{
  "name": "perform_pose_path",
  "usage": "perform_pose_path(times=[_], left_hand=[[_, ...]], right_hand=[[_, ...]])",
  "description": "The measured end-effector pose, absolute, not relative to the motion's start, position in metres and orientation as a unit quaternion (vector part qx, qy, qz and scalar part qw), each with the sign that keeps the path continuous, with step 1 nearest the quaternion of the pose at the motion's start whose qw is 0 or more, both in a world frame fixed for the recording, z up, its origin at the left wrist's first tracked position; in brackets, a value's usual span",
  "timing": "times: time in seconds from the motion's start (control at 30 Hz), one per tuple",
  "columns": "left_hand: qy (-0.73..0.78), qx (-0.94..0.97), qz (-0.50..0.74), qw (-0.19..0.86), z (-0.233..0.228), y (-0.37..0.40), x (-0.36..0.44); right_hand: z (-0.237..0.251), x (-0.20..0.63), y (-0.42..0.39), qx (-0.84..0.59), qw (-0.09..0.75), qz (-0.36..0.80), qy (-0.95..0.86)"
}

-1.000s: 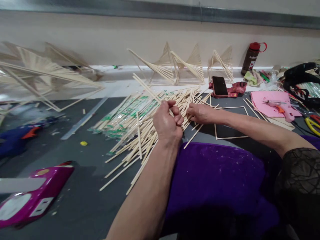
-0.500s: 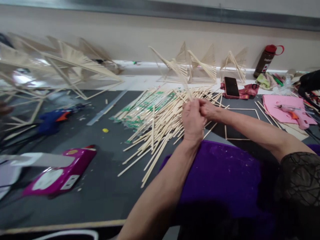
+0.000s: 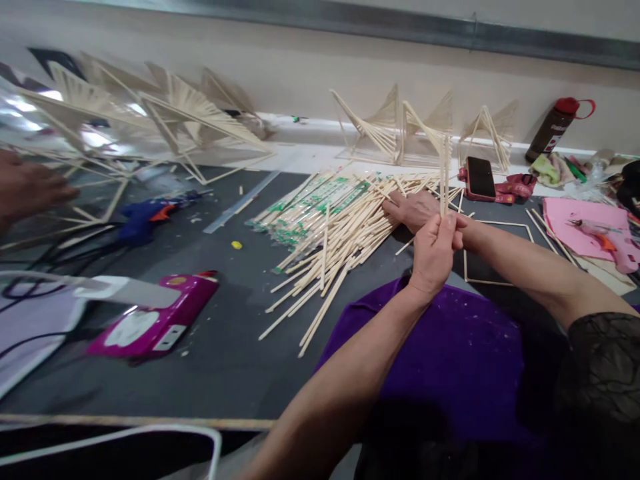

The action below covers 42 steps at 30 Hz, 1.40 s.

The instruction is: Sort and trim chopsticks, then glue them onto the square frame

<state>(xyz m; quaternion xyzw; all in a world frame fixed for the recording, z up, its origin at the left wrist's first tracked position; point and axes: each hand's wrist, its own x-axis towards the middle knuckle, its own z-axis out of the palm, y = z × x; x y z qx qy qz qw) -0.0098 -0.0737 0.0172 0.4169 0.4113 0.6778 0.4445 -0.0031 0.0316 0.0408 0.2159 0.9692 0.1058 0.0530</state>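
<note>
Grey table top (image 3: 215, 360) is bare near its front edge. Left hand (image 3: 434, 252) has fingers closed on thin sticks (image 3: 443, 175) standing up. Right hand (image 3: 414, 209), partly hidden behind it, rests on the stick pile (image 3: 330, 233); its grip is hard to see. Another person's blurry hand (image 3: 30, 190) sits far left.

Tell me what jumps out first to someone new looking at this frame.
The big loose pile of wooden sticks fanned across the middle of the dark table. Just right of it, the left hand holds a couple of sticks upright while the right hand rests on the pile's edge. Along the back wall stand finished stick sculptures, with a magenta device lying at front left.
</note>
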Motion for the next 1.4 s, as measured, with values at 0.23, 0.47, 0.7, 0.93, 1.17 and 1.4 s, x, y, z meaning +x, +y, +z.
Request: perform_pose_path(times=[0.23, 0.47, 0.7, 0.93, 1.17, 1.4], left_hand=[[0.421, 0.444, 0.670, 0.420, 0.015, -0.074, -0.010], [0.436, 0.443, 0.668, 0.409, 0.019, -0.076, -0.009], [0.416, 0.476, 0.675, 0.379, 0.024, -0.084, -0.006], [0.389, 0.471, 0.687, 0.393, 0.027, -0.082, -0.009], [0.402, 0.342, 0.740, 0.416, 0.041, -0.065, -0.033], [0.409, 0.346, 0.728, 0.427, 0.033, -0.063, -0.031]], right_hand=[[0.036, -0.017, 0.035, 0.219, 0.027, 0.170, 0.960], [0.056, -0.023, 0.036, 0.216, 0.002, 0.170, 0.961], [0.072, -0.027, 0.028, 0.188, -0.019, 0.167, 0.968], [0.063, 0.001, 0.051, 0.188, -0.176, 0.021, 0.966], [0.074, 0.070, 0.036, 0.275, -0.053, -0.029, 0.959], [0.067, 0.091, -0.005, 0.253, 0.172, 0.021, 0.952]])
